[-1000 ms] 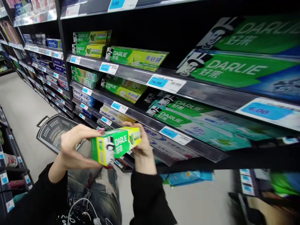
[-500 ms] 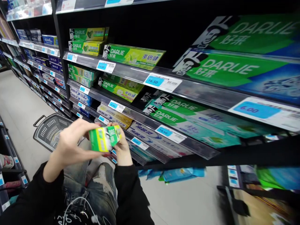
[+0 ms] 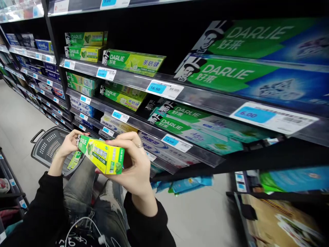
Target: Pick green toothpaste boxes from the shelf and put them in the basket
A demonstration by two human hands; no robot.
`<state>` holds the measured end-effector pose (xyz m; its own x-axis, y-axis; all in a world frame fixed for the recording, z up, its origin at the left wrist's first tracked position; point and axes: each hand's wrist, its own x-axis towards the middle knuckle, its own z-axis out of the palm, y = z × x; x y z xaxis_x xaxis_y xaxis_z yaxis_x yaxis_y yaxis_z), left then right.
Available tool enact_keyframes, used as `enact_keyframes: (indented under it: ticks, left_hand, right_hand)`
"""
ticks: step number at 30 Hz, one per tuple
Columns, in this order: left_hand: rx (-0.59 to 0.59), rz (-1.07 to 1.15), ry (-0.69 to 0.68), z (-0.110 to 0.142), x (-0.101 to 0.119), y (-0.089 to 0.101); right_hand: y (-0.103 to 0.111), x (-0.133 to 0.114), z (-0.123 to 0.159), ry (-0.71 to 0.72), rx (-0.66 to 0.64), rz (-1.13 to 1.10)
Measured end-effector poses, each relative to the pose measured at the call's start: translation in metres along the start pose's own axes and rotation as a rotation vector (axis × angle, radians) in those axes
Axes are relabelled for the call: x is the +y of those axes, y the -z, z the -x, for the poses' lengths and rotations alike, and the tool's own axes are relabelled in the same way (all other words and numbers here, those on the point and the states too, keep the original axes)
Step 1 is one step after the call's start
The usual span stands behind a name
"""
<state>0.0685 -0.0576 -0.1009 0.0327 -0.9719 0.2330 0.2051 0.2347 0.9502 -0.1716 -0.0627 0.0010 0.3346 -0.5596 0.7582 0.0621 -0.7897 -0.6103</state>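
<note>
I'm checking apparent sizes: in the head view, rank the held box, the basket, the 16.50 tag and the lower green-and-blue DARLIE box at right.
1. Green-and-blue DARLIE box
2. Basket and held box: too close to rank, as the basket is partly hidden
3. 16.50 tag

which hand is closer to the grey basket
Left. The left hand, at the far end of the box, shows over the right side of the basket; the right hand, at the box's near end, is farther right.

Box [image 3: 101, 154] between both hands [image 3: 136, 164]
</note>
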Motion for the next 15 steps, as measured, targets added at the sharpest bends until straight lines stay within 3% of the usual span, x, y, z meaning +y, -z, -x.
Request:
enact_keyframes:
  ticks: [3,5,7,10,12,15]
  left_hand:
    - [0.035,0.093,0.028,0.0,-0.007,-0.013]
    - [0.143,0.231,0.062,0.003,-0.004,-0.026]
    - [0.251,0.469,0.158,0.01,0.005,-0.043]
    - [0.23,0.778,0.336,0.022,0.019,-0.07]
    - [0.254,0.817,0.382,0.027,0.023,-0.081]
    - [0.493,0.792,0.455,0.031,0.022,-0.075]
  right_hand:
    - [-0.002,-0.001,-0.004,0.018,0.014,0.039]
    - [-0.008,0.003,0.001,0.035,0.123,0.086]
    - [-0.02,0.011,0.015,0.067,0.261,0.172]
    - [-0.049,0.029,0.051,0.144,0.313,0.315]
    - [-0.064,0.041,0.073,0.175,0.21,0.302]
    - [-0.062,0.052,0.074,0.236,-0.259,0.159]
